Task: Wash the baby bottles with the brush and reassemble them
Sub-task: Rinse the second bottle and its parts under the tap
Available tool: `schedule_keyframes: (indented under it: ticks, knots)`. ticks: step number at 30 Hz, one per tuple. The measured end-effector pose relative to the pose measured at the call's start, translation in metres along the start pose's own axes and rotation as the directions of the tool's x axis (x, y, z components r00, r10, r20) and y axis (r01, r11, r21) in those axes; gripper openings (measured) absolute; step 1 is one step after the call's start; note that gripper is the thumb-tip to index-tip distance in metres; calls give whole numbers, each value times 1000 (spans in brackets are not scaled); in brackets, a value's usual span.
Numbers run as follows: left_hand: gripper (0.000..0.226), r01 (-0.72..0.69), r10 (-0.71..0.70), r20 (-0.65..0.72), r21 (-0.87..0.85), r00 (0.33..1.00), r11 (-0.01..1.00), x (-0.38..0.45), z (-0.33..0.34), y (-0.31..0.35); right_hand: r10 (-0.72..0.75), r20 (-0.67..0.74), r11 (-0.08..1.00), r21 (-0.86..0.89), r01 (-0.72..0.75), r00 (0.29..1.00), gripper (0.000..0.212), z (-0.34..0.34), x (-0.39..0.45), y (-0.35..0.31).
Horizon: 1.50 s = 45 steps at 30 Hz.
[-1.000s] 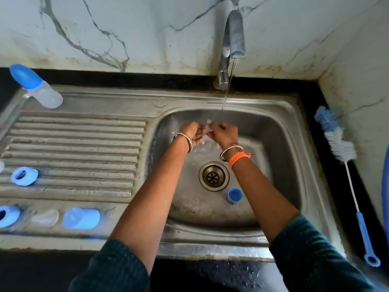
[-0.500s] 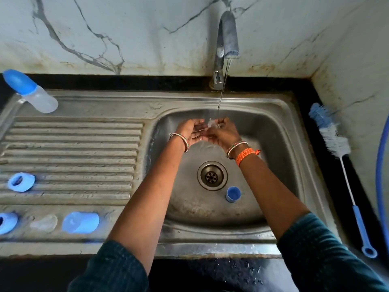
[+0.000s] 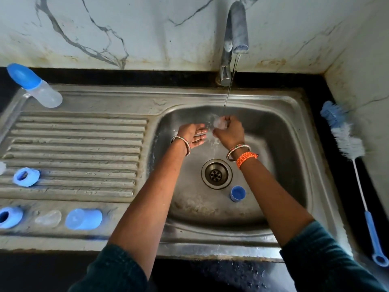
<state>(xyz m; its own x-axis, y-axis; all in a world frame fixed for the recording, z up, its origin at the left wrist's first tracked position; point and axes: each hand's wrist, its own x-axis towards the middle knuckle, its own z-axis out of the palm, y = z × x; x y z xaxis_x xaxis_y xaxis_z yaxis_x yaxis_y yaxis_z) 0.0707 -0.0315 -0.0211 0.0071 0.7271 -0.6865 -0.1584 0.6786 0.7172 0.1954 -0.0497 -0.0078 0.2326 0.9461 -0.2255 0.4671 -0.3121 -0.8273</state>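
My right hand (image 3: 229,133) pinches a small clear silicone teat (image 3: 219,124) under the thin water stream from the tap (image 3: 235,36). My left hand (image 3: 194,135) lies open, palm up, just left of it and holds nothing. A blue cap (image 3: 237,193) stands in the sink basin (image 3: 280,165) near the drain (image 3: 216,173). An assembled bottle with a blue cap (image 3: 35,87) lies at the drainboard's far left. On the drainboard lie a blue ring (image 3: 26,177), another blue ring (image 3: 9,217), a clear teat (image 3: 48,218) and a blue cap (image 3: 84,219). The bottle brush (image 3: 353,163) lies on the black counter to the right.
The ribbed steel drainboard (image 3: 80,148) fills the left side. A marble wall runs behind the sink and along the right. The black counter edge (image 3: 341,127) borders the sink on the right.
My hands have parted: the left hand has let go and opened palm up, while the right hand has lifted the clear teat higher into the stream.
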Motion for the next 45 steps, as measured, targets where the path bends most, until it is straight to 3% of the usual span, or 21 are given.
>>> schedule_keyframes:
  ticks: [3, 6, 10, 14, 17, 21, 24, 27, 31, 33, 34, 36, 37, 40, 43, 45]
  knots:
    - [31, 4, -4, 5, -3, 1000, 1000, 1, 3, -1, -79, -47, 997, 19, 80, 996, 41, -4, 1, -12]
    - [31, 14, -14, 18, -5, 1000, 1000, -1, 10, -2, -4, 10, 999, -49, 5, 1000, 42, -1, -3, -4]
    - [29, 2, -2, 36, -23, 999, 1000, -2, 12, 0, -116, -154, 990, 64, 127, 981, 41, -3, -8, -17]
    - [30, 14, -14, 28, -17, 1000, 1000, -6, 17, 2, -55, -123, 996, 62, 63, 991, 35, -1, -10, -12]
    - [29, 3, 0, 48, -46, 999, 999, -10, 19, 5, -183, -236, 973, 96, 211, 954, 35, -4, -10, -20]
    - [28, 0, 1, 15, -52, 1000, 999, -14, 22, 8, -184, -150, 983, -6, 185, 971, 33, -3, -10, -22]
    - [28, -24, 25, 6, -75, 1000, 997, -16, 22, 10, -221, -238, 969, 59, 242, 946, 36, 0, -10, -21]
    - [26, -27, 25, -25, -85, 999, 996, -15, 22, 11, -191, -143, 982, -23, 189, 971, 34, 3, -9, -18]
    - [33, -69, 70, 0, -119, 998, 990, -18, 22, 14, -249, -233, 961, 64, 270, 940, 32, -3, -8, -25]
    - [32, -79, 81, 7, -123, 997, 989, -19, 23, 15, -154, -108, 975, 141, 169, 982, 20, -6, -2, -28]
    - [30, -84, 86, 9, -131, 996, 988, -22, 24, 16, -50, -9, 953, 298, 50, 999, 13, -8, 0, -30]
    - [27, -106, 110, 16, -163, 994, 981, -25, 26, 20, 100, 238, 746, 625, -231, 966, 17, -16, 0, -36]
    - [25, -112, 119, 27, -188, 993, 976, -27, 27, 22, 107, 352, 641, 690, -336, 930, 23, -21, 0, -37]
    - [24, -129, 153, 83, -245, 985, 961, -34, 31, 31, 70, 548, 526, 690, -498, 834, 34, -33, 2, -43]
    - [27, -134, 176, 113, -303, 978, 944, -36, 36, 35, 63, 584, 500, 683, -532, 809, 41, -38, 6, -46]
    - [30, -143, 180, 107, -286, 978, 947, -35, 35, 36, 67, 580, 549, 658, -515, 812, 41, -41, 8, -48]
